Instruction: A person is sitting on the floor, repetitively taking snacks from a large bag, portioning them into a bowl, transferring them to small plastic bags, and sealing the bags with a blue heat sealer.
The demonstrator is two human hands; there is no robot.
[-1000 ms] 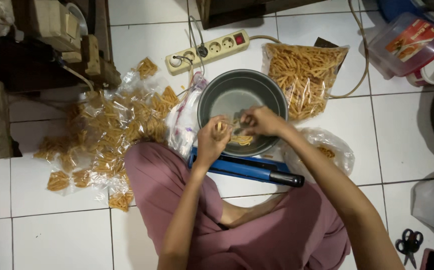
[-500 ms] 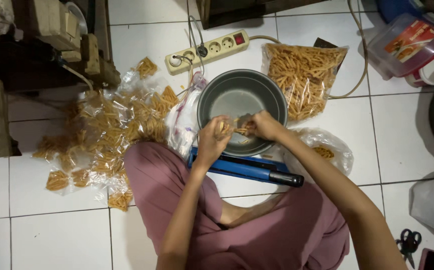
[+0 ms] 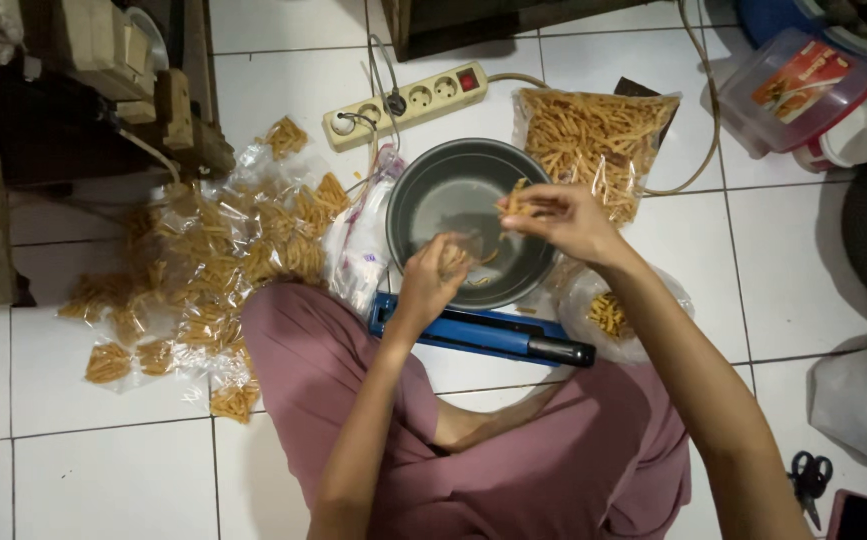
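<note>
Snack sticks: a small bunch is sitting pinched in the right hand's fingertips, over the round grey pan, toward its right rim.
Right hand: it is reaching in from the right, fingers curled closed around the sticks, hovering above the pan.
Left hand: it is closing around a small clear bag with a few sticks inside, held over the pan's near edge.
Pan: it is resting on the white tiled floor in front of the seated person's knees, with only a few loose sticks lying in it.
Large clear bag of sticks: it is lying just behind the pan on the right, touching its rim.
Blue bar-shaped device: it is lying across the floor between the pan and the person's legs.
Filled small bags: they are piling up on the floor to the left, beside the person's knee.
Power strip: it is lying behind the pan with plugs in it.
Scissors: they are lying on the floor at the far right, well apart from the hands.
</note>
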